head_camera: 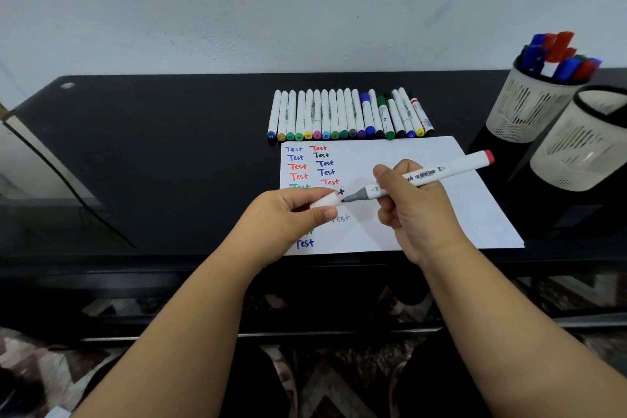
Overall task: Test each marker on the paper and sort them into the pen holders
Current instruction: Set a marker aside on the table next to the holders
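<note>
Your right hand (412, 210) grips a white marker (420, 176) around its middle, fingers curled about the barrel. The marker lies nearly level above the paper (441, 214), its red end cap pointing right and away from you, its uncapped grey nib end pointing left.

Your left hand (288, 217) pinches the removed cap (324, 202) between thumb and curled fingers. The cap's open end faces the nib and sits just at its tip; whether the two touch cannot be told.

The paper lies flat on the black surface (169, 153), near its front edge. The left part of the sheet carries two columns of the word "Test" in blue, red, black and green; your left hand covers some of the lower entries.

A row of markers (339, 115) lies side by side just behind the paper's far edge, coloured end caps toward you.

Two pen holders stand at the right, touching or nearly so. The far holder (529, 105) contains blue, red and green markers standing upright. The near holder (583, 149) is cut by the frame edge; its contents cannot be seen.
</note>
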`<state>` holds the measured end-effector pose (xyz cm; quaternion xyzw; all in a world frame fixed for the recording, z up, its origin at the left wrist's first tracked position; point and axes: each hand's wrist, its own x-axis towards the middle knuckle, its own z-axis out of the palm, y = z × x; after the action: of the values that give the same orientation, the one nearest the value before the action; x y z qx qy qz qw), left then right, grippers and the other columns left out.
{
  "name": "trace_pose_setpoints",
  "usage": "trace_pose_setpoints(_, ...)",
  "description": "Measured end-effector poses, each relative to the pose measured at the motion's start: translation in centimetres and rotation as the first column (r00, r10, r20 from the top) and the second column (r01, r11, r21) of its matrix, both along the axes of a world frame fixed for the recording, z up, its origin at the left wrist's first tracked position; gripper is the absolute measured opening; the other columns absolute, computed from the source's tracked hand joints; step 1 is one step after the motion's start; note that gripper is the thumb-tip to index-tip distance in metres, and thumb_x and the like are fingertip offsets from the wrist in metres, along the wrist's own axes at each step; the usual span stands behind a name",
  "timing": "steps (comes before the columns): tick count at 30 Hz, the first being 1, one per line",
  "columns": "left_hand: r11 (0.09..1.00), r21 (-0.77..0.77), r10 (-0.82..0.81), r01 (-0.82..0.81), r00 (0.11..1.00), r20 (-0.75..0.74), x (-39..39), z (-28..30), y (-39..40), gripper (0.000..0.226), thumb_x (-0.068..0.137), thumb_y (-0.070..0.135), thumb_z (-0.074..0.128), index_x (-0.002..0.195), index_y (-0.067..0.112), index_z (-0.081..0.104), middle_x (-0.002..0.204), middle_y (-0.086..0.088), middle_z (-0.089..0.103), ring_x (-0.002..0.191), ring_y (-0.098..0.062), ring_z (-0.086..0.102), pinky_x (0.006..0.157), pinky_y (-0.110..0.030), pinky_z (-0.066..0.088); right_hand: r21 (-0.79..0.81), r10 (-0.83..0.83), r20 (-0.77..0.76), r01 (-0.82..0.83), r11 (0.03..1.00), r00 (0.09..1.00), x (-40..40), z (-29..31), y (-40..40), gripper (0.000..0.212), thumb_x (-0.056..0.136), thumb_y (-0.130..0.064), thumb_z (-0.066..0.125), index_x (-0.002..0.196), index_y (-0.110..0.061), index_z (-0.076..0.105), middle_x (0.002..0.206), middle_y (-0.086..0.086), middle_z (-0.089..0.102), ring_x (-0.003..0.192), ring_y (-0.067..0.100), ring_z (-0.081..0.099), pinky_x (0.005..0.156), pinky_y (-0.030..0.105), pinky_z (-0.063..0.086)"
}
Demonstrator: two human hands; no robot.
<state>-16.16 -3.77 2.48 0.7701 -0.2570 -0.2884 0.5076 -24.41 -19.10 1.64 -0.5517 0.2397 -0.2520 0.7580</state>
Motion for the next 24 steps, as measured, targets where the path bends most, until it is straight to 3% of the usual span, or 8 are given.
trace_pose_setpoints(6,1.0,-0.004,0.01,-0.01,1.0,0.006,0.0,-0.1,-0.2,0.022,0.081,0.032,0.07,0.096,0.046,0.065,0.101,0.023,0.064,0.093,0.002,0.06,0.081,-0.017,0.049,0.035,-0.043,0.018,0.042,0.999,0.999,-0.2,0.5,0.1,0.039,0.09,-0.008,0.059,0.059,-0.017,0.039,0.042,-0.005,0.042,0.042,0.008,0.032,0.041,0.019,0.027)
trace_pose_setpoints(12,1.0,0.014,-0.01,0.01,1.0,0.016,-0.2,-0.1,-0.5,0.03,0.079,0.03,0.07,0.108,0.038,0.067,0.102,0.022,0.065,0.099,-0.005,0.059,0.089,-0.025,0.048,-0.077,0.062,-0.084,-0.068,0.995,0.995,0.0,0.0,0.9,0.033,0.088,-0.014,0.065,0.062,-0.016,0.044,0.049,0.001,0.044,0.046,0.012,0.034,0.045,0.022,0.03)
trace_pose_setpoints(16,0.999,-0.029,0.044,-0.043,0.998,0.045,-0.1,-0.2,-0.4,0.024,0.077,0.031,0.072,0.092,0.048,0.064,0.093,0.022,0.065,0.092,-0.003,0.061,0.082,-0.02,0.05,-0.073,0.156,-0.061,-0.16,0.984,0.986,0.0,0.2,0.9,0.027,0.08,-0.016,0.07,0.062,-0.014,0.051,0.049,0.002,0.05,0.044,0.011,0.035,0.044,0.021,0.028)
trace_pose_setpoints(19,0.99,-0.077,0.121,-0.119,0.992,0.02,0.1,-0.2,-0.3,0.02,0.074,0.029,0.075,0.082,0.044,0.065,0.086,0.016,0.069,0.086,-0.006,0.064,0.074,-0.019,0.052,-0.071,0.241,-0.051,-0.244,0.967,0.969,-0.3,0.4,0.5,0.019,0.065,-0.027,0.071,0.068,-0.012,0.06,0.053,0.005,0.056,0.045,0.011,0.035,0.043,0.018,0.026)
trace_pose_setpoints(24,0.984,-0.113,0.136,-0.14,0.99,-0.044,0.4,0.0,-0.1,0.015,0.073,0.024,0.075,0.076,0.038,0.071,0.083,0.012,0.073,0.087,-0.01,0.067,0.073,-0.017,0.054,-0.057,0.353,0.0,-0.353,0.934,0.936,-0.6,0.6,-0.6,0.024,0.076,-0.025,0.064,0.088,-0.004,0.067,0.06,0.007,0.061,0.052,0.012,0.043,0.045,0.018,0.031)
